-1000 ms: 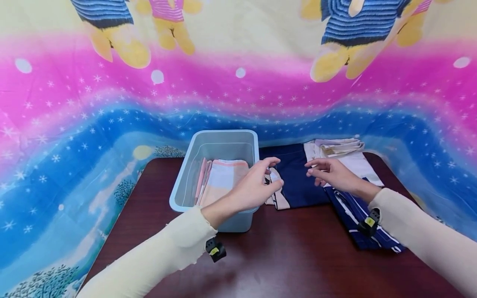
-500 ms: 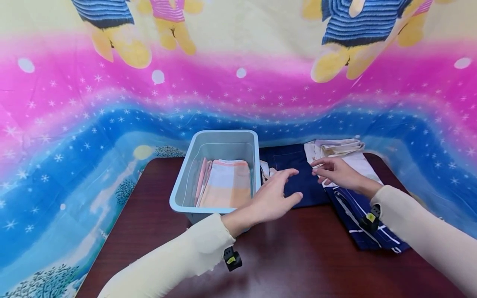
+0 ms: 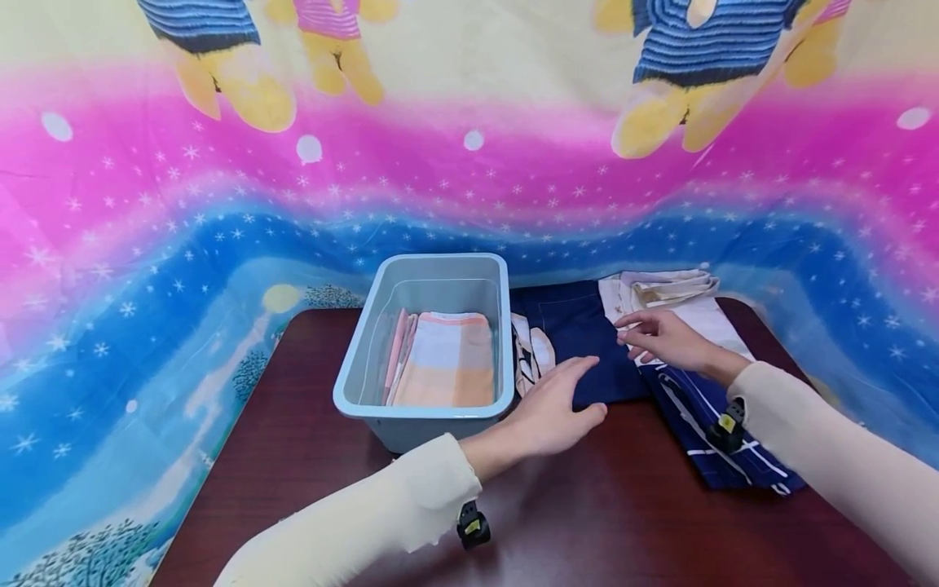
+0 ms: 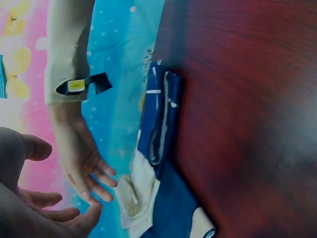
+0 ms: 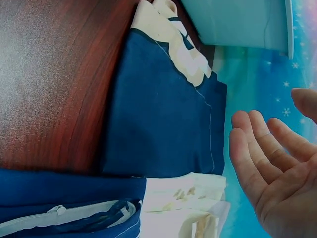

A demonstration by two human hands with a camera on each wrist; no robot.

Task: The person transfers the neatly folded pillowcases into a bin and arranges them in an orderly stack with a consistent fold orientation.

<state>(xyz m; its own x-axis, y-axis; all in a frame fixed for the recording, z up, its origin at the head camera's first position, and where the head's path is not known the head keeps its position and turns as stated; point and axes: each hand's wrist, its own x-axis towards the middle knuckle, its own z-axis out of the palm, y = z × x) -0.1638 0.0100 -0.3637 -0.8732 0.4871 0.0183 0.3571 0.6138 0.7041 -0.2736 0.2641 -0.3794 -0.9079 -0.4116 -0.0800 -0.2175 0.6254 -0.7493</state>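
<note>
My left hand (image 3: 546,412), fingers spread and holding nothing, hovers in front of the right front corner of a grey-blue plastic bin (image 3: 424,411). Folded checked cloth (image 3: 451,359) in peach, white and orange lies in the bin, beside a folded pink cloth (image 3: 396,355). My right hand (image 3: 671,338) hangs with loosely bent fingers above the folded cloths, also holding nothing. Beneath and between the hands lies a navy folded cloth (image 5: 158,109) with a cream printed end. A cream folded cloth (image 3: 715,322) and a navy cloth with white lines (image 4: 161,114) adjoin it on the right.
A dark red-brown wooden table (image 3: 587,522) carries everything, with rounded far corners. Right behind it hangs a printed curtain (image 3: 469,196) in pink and blue. Each wrist wears a small black camera (image 3: 473,526).
My left hand has moved right and towards the front, off the bin's right rim. My right hand has shifted only slightly to the right. The bin and the cloths stay in place.
</note>
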